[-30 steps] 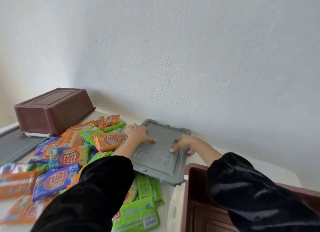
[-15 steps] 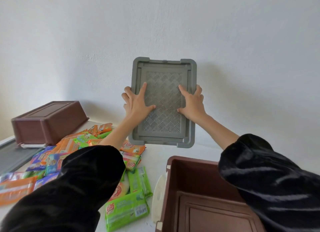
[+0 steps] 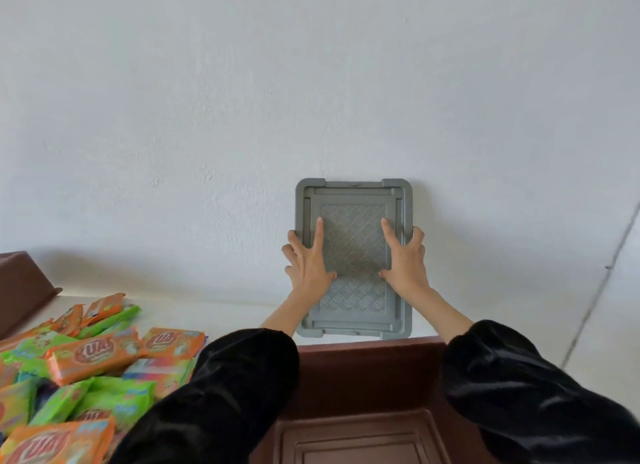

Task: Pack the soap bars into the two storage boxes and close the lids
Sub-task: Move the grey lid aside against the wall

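A grey lid [image 3: 354, 194] with a diamond-pattern face stands upright against the white wall, at the table's back edge. My left hand [image 3: 309, 263] holds its left side and my right hand [image 3: 406, 259] its right side. On each hand the index finger and thumb lie on the face while the other fingers wrap the rim. Just below the lid is an open brown storage box [image 3: 367, 368] with nothing visible inside. A heap of wrapped soap bars [image 3: 90, 356], orange, green and blue, lies at the lower left.
A second brown storage box [image 3: 20, 287] lies upside down at the far left edge. The white table top [image 3: 207, 316] shows between the soap heap and the lid. My black sleeves cover much of the foreground.
Both hands lifted the grey lid off the soap heap, turned it upright, and carried it right and down to the wall behind the open brown box.
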A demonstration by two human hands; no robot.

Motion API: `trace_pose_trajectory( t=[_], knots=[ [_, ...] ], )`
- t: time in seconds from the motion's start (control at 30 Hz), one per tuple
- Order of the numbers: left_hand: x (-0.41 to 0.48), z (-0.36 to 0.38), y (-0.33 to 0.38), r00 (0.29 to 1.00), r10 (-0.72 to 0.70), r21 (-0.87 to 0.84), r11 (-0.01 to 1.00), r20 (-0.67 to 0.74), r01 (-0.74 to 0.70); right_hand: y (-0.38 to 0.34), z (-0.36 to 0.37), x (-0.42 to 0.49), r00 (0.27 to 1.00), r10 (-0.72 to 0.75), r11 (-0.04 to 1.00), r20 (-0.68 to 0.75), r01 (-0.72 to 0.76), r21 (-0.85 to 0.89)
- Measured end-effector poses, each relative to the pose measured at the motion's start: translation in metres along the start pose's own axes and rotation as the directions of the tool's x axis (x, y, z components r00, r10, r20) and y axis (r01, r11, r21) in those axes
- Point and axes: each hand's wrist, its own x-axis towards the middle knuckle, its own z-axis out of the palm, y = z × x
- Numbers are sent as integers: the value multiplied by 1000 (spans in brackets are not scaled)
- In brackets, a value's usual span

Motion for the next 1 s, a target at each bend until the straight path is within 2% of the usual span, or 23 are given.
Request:
trace_pose_trajectory(
  t=[0.23,0.47,0.63,0.73,0.8,0.9,1.0],
  knots=[
    [2,31,-3,999,40,55,998,38,-42,27,20,-6,999,32,999,-1,-32,-6],
    [3,29,-8,995,87,104,990,41,-91,36,25,-4,1000,14,999,-2,-14,-33],
    [-2,13,-10,993,100,119,987,65,-107,34,22,-5,996,10,995,-86,-19,-101],
    [-6,-10,-14,992,113,89,989,58,-118,18,14,-6,982,-64,991,-179,41,-130],
    [-11,-32,-22,993,116,80,990,31,-118,-2,11,-5,974,-136,984,-180,111,-139],
    [-24,-71,-49,997,77,121,990,-15,-74,-47,16,-7,968,-233,970,-90,225,-87],
    [-48,-112,-93,998,-51,131,990,-26,54,-103,35,-17,943,-330,944,42,330,13]
  ],
)
